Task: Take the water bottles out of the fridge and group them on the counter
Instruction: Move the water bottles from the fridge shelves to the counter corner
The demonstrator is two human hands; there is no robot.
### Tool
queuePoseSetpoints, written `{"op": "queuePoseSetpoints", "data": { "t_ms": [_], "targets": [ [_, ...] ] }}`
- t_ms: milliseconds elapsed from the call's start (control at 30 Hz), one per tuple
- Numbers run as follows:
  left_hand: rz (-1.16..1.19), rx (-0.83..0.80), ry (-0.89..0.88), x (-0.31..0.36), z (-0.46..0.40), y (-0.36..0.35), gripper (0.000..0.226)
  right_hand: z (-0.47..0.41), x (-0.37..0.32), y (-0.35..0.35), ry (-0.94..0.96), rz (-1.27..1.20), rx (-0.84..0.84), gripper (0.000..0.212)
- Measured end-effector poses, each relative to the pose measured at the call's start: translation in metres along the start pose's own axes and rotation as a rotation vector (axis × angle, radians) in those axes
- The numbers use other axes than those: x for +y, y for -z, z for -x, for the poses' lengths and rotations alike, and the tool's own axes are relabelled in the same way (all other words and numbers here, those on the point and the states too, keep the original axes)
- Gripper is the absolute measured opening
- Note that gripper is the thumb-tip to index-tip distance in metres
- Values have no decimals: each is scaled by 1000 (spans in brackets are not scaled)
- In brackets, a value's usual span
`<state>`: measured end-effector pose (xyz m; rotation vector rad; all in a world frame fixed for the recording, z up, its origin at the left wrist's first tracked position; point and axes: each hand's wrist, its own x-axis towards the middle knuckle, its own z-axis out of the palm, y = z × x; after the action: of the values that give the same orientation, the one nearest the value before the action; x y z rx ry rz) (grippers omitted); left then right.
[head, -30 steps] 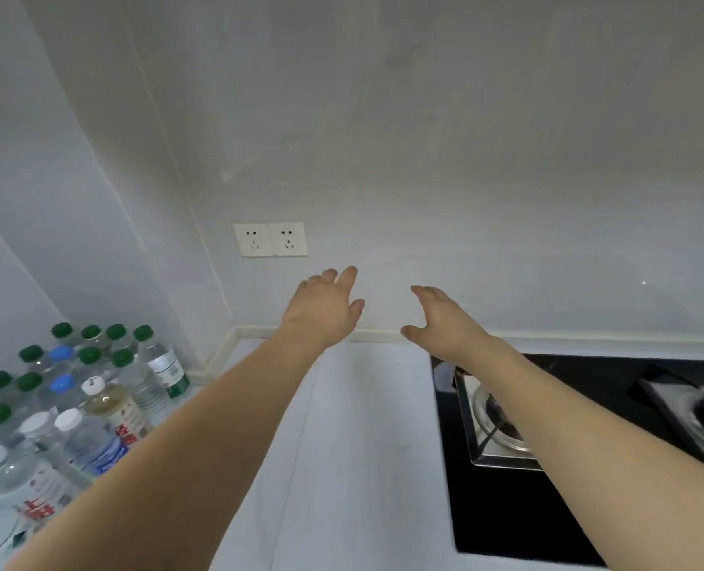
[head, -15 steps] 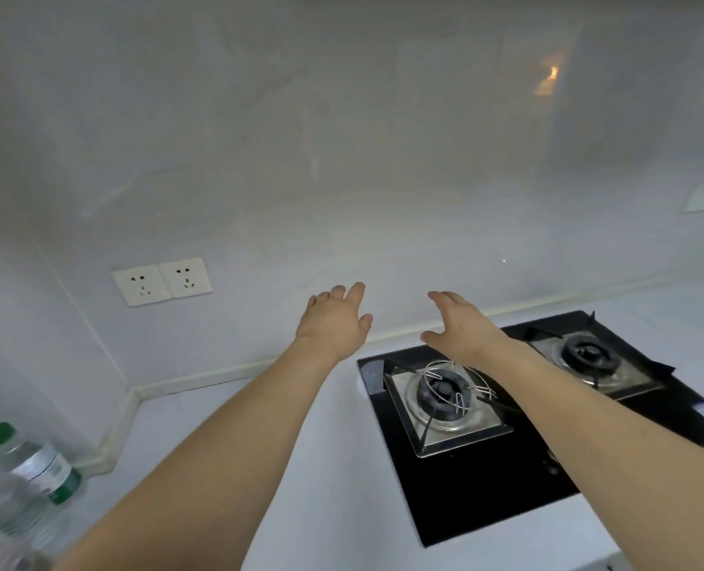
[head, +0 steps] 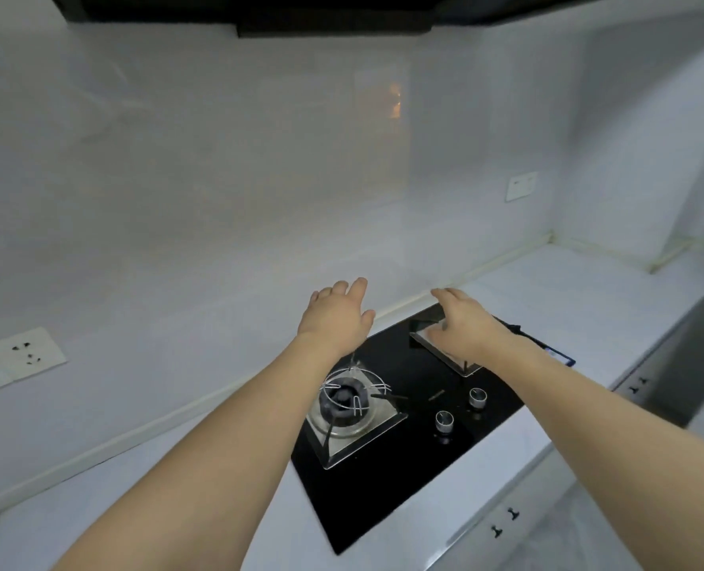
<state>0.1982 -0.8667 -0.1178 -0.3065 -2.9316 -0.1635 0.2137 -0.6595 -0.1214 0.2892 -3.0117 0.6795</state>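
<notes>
Two hands are out in front of you, both held above the gas hob (head: 408, 422). Your left hand (head: 336, 317) is palm down with fingers straight and slightly spread, holding nothing. Your right hand (head: 463, 323) is likewise palm down with relaxed, extended fingers, holding nothing, and it covers most of the far burner plate (head: 445, 354). No water bottle or fridge shows in this view, so their positions cannot be told.

Near burner (head: 348, 399), with its wire pan support, lies below your left forearm, at about 6 o'clock from the left hand. Two knobs (head: 445, 420) sit at 3 o'clock from that burner. White worktop (head: 568, 298) surrounds the hob. A double socket (head: 21, 358) is on the wall at 9 o'clock; a wall switch (head: 521, 186) at 2 o'clock. Dark range hood (head: 334, 18) at 12 o'clock.
</notes>
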Motion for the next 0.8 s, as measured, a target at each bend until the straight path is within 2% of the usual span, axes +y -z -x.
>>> {"op": "queuePoseSetpoints", "data": {
  "t_ms": [400,800],
  "targets": [
    [6,8,-214,194,-24,-13,53,87,154,82,-187,23,90,73],
    [83,11,-443,407,-21,-36,53,210,315,153,-402,-15,198,73]
  ]
}}
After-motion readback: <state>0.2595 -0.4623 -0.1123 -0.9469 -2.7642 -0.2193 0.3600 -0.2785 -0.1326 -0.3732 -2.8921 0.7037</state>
